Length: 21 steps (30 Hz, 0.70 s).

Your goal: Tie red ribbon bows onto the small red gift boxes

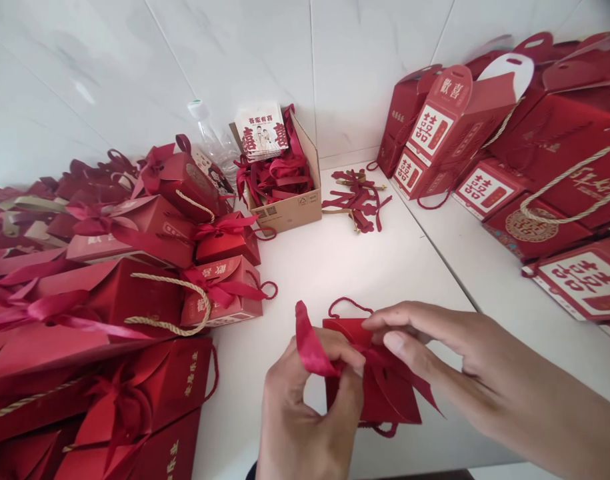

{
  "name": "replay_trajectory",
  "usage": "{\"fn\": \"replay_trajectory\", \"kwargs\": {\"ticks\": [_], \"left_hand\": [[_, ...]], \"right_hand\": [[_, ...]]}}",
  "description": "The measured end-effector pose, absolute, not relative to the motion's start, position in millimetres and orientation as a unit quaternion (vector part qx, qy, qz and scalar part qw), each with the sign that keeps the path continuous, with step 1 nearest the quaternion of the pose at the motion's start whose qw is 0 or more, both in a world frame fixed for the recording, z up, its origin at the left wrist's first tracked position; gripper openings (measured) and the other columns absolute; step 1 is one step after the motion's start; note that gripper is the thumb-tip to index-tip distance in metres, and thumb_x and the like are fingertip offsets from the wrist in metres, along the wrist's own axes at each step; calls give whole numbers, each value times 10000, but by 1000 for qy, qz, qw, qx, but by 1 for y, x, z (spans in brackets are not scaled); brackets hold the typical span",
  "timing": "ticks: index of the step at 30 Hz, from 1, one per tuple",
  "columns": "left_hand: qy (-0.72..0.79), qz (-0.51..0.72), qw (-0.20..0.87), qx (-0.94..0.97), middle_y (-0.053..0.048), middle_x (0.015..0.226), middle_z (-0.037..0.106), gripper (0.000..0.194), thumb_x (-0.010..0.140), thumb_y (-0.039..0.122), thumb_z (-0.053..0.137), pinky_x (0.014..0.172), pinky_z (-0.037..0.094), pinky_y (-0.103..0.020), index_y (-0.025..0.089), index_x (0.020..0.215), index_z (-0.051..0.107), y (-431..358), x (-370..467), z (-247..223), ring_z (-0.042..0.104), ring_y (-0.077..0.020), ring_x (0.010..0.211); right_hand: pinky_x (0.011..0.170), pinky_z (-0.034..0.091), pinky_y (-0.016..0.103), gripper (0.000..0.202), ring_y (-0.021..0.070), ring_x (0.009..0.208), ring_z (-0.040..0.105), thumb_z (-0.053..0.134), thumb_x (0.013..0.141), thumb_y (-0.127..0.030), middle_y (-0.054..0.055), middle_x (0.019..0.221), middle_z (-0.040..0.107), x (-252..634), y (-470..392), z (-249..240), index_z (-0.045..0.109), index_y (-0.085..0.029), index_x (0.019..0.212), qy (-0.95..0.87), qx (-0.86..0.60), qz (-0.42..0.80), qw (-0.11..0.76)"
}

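Observation:
A small red gift box point(399, 405) sits on the white table in front of me, with cord handles at its far and near sides. A dark red satin ribbon point(312, 347) lies across its top. My left hand point(315, 400) pinches the ribbon between thumb and fingers, and one end sticks up above the knuckles. At the box's upper right, my right hand point(449, 360) has its thumb and fingers drawn together on the ribbon near the middle. A ribbon tail hangs out below that thumb. The fingers partly hide the ribbon's crossing.
Ribboned red gift boxes point(149, 300) are piled along the left. Behind stands a cardboard carton point(285, 217) holding ribbons and printed cards point(262, 130), beside a plastic bottle point(199, 113). Loose dark red pieces point(359, 200) lie right of it. More red boxes point(435, 133) stand at right.

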<state>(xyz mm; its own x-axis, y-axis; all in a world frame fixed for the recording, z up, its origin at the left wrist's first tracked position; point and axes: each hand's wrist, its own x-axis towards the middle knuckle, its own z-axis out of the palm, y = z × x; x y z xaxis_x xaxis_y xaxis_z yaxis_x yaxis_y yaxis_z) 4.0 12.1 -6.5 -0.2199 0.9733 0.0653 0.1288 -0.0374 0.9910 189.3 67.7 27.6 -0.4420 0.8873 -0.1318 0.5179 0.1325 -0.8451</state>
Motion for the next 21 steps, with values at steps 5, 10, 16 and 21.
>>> {"fn": "replay_trajectory", "kwargs": {"ticks": [5, 10, 16, 21], "left_hand": [[555, 489, 160, 653, -15, 999, 808, 330, 877, 37, 669, 811, 604, -241, 266, 1105, 740, 17, 1, -22, 766, -165, 891], [548, 497, 91, 667, -27, 989, 783, 294, 890, 32, 677, 810, 620, -248, 256, 1078, 705, 14, 5, -30, 762, -164, 886], [546, 525, 144, 637, -5, 931, 736, 243, 904, 69, 694, 776, 597, -234, 260, 1050, 663, 12, 6, -30, 717, -147, 863], [526, 517, 166, 654, -9, 908, 722, 256, 880, 53, 681, 768, 593, -262, 248, 1044, 649, 12, 3, -32, 704, -153, 823]], "right_hand": [[690, 638, 246, 320, 218, 973, 788, 510, 1065, -462, 37, 1097, 817, 185, 67, 20, 753, -327, 1224, -706, -470, 491, 198], [665, 602, 230, 265, 181, 885, 773, 553, 1047, -436, 13, 1075, 812, 181, 68, 15, 756, -320, 1171, -700, -463, 516, 174], [525, 470, 204, 199, 125, 684, 657, 562, 1040, -415, -36, 864, 742, 183, 66, 18, 697, -293, 961, -699, -475, 494, 203], [461, 399, 212, 268, 133, 633, 583, 537, 1047, -475, -25, 773, 674, 186, 65, 25, 674, -281, 922, -660, -479, 538, 215]]}}
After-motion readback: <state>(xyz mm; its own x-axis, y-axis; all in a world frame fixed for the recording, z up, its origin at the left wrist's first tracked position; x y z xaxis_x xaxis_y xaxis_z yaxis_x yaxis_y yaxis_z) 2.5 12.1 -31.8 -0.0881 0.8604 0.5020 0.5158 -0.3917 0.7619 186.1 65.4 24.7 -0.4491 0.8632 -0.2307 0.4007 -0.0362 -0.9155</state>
